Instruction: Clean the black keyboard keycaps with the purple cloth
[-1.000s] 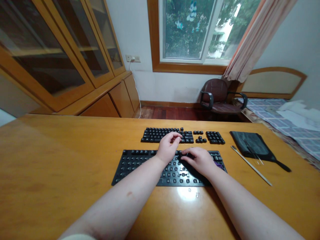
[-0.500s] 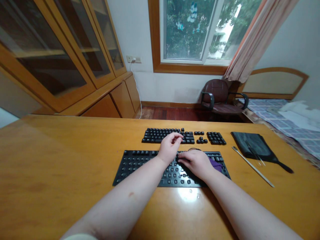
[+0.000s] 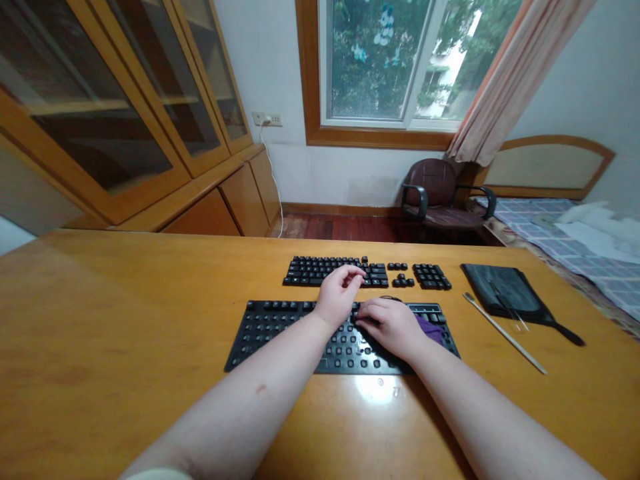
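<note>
My left hand [image 3: 340,295] rests curled at the top edge of a black keyboard with its keycaps off [image 3: 285,337], its fingertips reaching the rows of loose black keycaps [image 3: 325,271]. Whether it holds a keycap is hidden. My right hand [image 3: 390,325] lies on the keyboard's right part, fingers down among the bare switches. A purple cloth [image 3: 430,330] shows just beyond that hand on the keyboard. Further keycap groups [image 3: 431,276] stand to the right.
A black pouch [image 3: 505,292] and a long thin metal tool [image 3: 505,332] lie to the right on the wooden table [image 3: 125,320]. Beyond the table's far edge are a wooden cabinet [image 3: 125,113], a dark chair [image 3: 433,190] and a bed [image 3: 590,267].
My right hand has shifted slightly left, showing more of the purple cloth. The view has also moved slightly. My left hand stays in nearly the same place.
</note>
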Tool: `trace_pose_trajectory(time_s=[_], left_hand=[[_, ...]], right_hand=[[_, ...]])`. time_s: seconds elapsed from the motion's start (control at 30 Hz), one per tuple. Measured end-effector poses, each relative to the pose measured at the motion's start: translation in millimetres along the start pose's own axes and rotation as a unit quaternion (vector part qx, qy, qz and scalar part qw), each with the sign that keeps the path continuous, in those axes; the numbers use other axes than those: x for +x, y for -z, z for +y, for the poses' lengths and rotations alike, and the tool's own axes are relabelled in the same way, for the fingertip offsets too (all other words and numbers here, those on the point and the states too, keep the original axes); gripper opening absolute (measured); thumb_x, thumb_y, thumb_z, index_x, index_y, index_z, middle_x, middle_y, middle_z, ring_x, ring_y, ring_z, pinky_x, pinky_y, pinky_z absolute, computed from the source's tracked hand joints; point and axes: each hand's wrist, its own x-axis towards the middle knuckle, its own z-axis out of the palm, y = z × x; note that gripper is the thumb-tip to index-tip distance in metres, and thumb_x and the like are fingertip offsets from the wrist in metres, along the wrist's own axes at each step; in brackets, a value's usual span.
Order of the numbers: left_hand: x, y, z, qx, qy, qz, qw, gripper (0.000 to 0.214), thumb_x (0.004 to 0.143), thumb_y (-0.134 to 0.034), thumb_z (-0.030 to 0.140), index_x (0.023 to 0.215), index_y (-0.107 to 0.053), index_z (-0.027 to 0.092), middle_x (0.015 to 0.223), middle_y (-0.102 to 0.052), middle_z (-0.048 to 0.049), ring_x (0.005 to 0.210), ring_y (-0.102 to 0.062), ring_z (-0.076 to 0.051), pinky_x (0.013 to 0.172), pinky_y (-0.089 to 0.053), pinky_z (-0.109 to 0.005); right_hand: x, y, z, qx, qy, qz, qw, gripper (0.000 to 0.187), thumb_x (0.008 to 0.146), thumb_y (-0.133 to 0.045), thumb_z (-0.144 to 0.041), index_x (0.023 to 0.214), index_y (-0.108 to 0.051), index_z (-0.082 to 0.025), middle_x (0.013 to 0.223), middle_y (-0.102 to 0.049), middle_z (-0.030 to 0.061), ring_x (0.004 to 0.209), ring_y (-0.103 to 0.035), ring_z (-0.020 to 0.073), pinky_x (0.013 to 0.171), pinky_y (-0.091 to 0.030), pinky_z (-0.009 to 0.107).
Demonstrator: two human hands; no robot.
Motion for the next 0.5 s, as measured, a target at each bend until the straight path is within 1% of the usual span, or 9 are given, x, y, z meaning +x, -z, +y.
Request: trace_pose_trajectory(time_s=[0.37,0.5], left_hand=[[0.7,-0.6,0.7,0.001,0.002,-0.001,1.000,0.014,0.084,-0.050,0.024,0.088,-0.062,0.017,0.082,-0.064,-0.0031,0.073,-0.060,-0.013,0.061,-0.048,-0.023],[1.0,-0.6,0.1,0.005,0.005,-0.003,1.000,0.014,0.084,-0.050,0.024,0.087,-0.062,0.017,0.081,-0.064,-0.0030,0.072,-0.060,-0.013,0.061,-0.048,-0.023]], right_hand=[[-1.0,-2.1,1.2,-0.002,-0.003,0.004,1.000,0.011,0.083,-0.059,-0.027,0.088,-0.069,-0.024,0.090,-0.071,0.0012,0.081,-0.064,0.0154,0.075,-0.049,0.027],[-0.7,-1.5,0.9,-0.013,0.007,-0.001,1.000,0.013,0.084,-0.057,-0.026,0.088,-0.070,-0.025,0.092,-0.070,0.0018,0.082,-0.064,0.0155,0.073,-0.049,0.027]])
